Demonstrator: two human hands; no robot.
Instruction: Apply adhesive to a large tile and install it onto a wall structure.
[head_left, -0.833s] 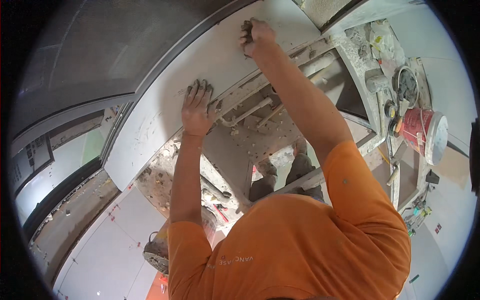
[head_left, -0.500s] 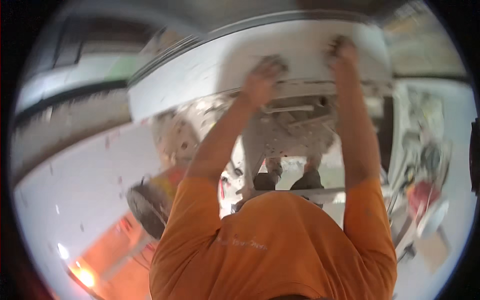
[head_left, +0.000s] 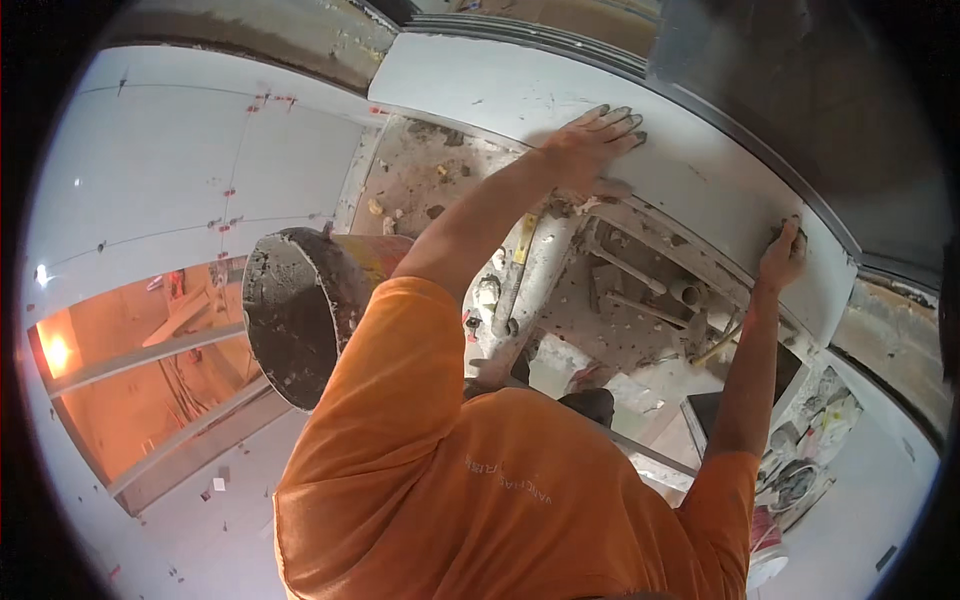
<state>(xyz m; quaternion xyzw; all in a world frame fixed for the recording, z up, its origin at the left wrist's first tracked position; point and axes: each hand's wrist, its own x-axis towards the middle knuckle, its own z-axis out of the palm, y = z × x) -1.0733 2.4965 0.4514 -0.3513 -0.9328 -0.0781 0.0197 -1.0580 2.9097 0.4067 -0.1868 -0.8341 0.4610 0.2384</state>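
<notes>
A long white slab (head_left: 470,85) lies along the dark window frame, in front of me. My left hand (head_left: 590,150) rests palm down on it near the middle, fingers stretched out and their tips dirty with grey. Towards the slab's right end, my right hand (head_left: 783,258) touches its top with fingers curled in. Whether anything is inside those fingers is hidden. Both arms reach forward over the rough, unfinished gap below the slab's near edge.
A mortar-caked bucket (head_left: 290,320) lies tilted at my left. Pipes (head_left: 630,270) and rubble sit in the gap under the slab. White tiled panels (head_left: 160,140) surround an orange-lit opening at left. Tools, cable and a red-and-white container (head_left: 766,540) stand at right.
My view has turned, so the slab now slants down to the right. The left hand lies flat on the slab with spread fingers; the right stays near its right end.
</notes>
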